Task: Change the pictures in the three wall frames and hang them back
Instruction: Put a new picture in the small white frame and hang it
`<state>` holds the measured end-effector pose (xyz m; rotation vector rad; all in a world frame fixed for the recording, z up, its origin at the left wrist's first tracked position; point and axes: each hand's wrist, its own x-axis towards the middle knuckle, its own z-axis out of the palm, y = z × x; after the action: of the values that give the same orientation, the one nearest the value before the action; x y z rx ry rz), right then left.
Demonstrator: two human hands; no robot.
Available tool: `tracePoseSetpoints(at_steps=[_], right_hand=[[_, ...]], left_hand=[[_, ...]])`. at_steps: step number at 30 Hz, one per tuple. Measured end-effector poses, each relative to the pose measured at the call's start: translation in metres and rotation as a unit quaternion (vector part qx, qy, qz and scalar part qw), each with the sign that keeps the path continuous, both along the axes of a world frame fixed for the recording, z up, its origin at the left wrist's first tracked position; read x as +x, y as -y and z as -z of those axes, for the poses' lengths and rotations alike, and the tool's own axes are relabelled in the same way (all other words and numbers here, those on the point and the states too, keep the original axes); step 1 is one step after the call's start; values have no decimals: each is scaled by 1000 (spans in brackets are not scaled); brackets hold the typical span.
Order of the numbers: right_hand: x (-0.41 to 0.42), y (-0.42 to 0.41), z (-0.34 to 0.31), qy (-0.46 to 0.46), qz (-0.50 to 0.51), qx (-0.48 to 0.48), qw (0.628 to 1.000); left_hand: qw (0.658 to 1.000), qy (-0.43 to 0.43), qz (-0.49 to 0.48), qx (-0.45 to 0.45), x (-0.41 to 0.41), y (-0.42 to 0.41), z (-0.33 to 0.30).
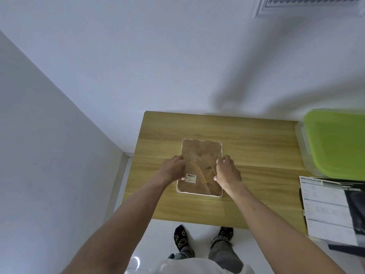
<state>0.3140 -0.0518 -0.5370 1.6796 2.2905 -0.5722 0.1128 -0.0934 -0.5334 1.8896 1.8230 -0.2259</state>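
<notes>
A picture frame (199, 167) lies face down in the middle of the picture, on a wooden bench (246, 151). Its brown back board faces up, with a thin white rim around it. A small white sticker (190, 178) with a bar code sits on the lower left part of the back.

The left hand (173, 169) is on the left side of the frame. Its fingers are curled at the frame's edge, and its grip pinches that side. The right hand (227, 171) is on the right side, its fingers bent over the edge the same way, pinching it too.

On the right of the picture, a box with a green lid (337, 143) stands on the bench. Below it lies a paper sheet (325, 204) with print on it. Another frame (314, 4) hangs on the white wall at the upper right. At the bottom, two feet in black socks (182, 238) stand on the white floor.
</notes>
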Motion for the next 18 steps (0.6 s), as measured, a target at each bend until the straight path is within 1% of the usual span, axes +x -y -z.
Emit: tracePoseSetpoints(at_steps=[3, 5, 9, 11, 15, 18], right_hand=[[-4, -18, 0, 50, -114, 0, 992], [-7, -31, 1, 73, -166, -29, 983], [-13, -51, 7, 91, -205, -83, 971], [-15, -57, 9, 90, -210, -97, 969], [-11, -63, 8, 64, -211, -122, 968], [-6, -66, 9, 36, -199, -145, 969]], left_hand=[[990, -94, 99, 25, 11, -22, -4], [985, -114, 130, 16, 15, -36, 0], [988, -85, 110, -64, 11, -55, 3], [987, -80, 109, -84, 9, -59, 4], [987, -63, 112, -101, 4, -64, 11], [988, -34, 112, -105, -5, -66, 17]])
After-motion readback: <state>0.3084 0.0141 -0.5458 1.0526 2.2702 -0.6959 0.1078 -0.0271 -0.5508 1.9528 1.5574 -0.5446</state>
